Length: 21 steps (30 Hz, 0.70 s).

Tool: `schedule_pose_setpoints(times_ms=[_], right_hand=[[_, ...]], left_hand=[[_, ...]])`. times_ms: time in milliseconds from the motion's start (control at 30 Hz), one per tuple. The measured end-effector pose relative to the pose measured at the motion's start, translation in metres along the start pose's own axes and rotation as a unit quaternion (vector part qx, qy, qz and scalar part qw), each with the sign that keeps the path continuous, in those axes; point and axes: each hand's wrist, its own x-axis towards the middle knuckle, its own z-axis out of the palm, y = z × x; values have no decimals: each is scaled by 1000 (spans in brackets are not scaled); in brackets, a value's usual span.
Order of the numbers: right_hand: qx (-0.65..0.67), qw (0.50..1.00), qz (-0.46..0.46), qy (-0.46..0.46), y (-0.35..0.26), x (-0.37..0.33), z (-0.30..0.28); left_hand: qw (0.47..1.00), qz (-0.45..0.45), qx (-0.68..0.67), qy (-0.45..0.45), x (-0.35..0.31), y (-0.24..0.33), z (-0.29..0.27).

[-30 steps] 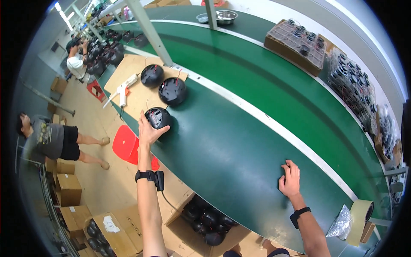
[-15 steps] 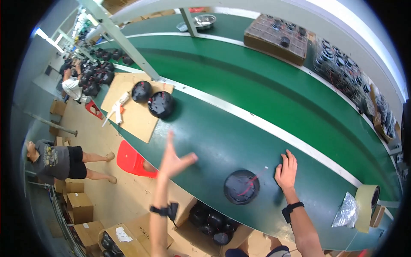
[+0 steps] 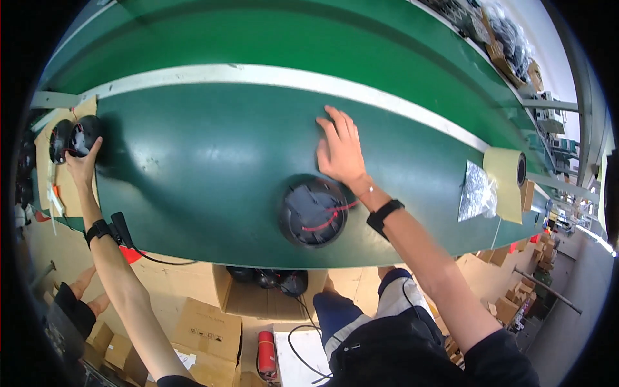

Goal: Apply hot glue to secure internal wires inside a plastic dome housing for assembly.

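At the far left, my left hand (image 3: 81, 166) has its thumb and fingers round the near side of a black dome-shaped housing (image 3: 84, 134). A second black dome (image 3: 60, 142) sits against it on a tan board (image 3: 80, 190). Near the middle of the green bench lies a round black housing (image 3: 309, 222), with its grey inner face up and a red wire across it. Just beyond it, my right hand (image 3: 343, 149) is open, fingers stretched out and holding nothing. The red wire's end runs up close to my right wrist, which partly hides it.
A glue gun (image 3: 54, 193) lies on the board. To the right are a silver bubble bag (image 3: 476, 192) and a big roll of tape (image 3: 505, 184). Below the bench edge stands an open carton (image 3: 261, 306) of black domes. A green conveyor belt (image 3: 271, 39) runs behind a white rail.
My view has swung to the left side and down. My left hand, open in the air before, is now on a black dome. The right hand now lies beyond the wired housing.
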Motion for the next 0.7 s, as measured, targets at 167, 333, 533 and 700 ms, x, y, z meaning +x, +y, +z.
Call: schedule_pose_setpoints(times_ms=[167, 333, 533, 700], right_hand=[[-3, 999, -31, 40, 3, -3, 3], [31, 997, -50, 45, 18, -9, -11], [237, 966, 19, -99, -8, -138, -66], [587, 793, 146, -65, -25, -143, -80]], left_hand=[[996, 53, -54, -44, -82, 68, -25], [983, 35, -97, -149, -230, 176, -67], [976, 6, -104, -190, -396, 272, -126], [964, 102, -144, -201, -371, 314, -108]])
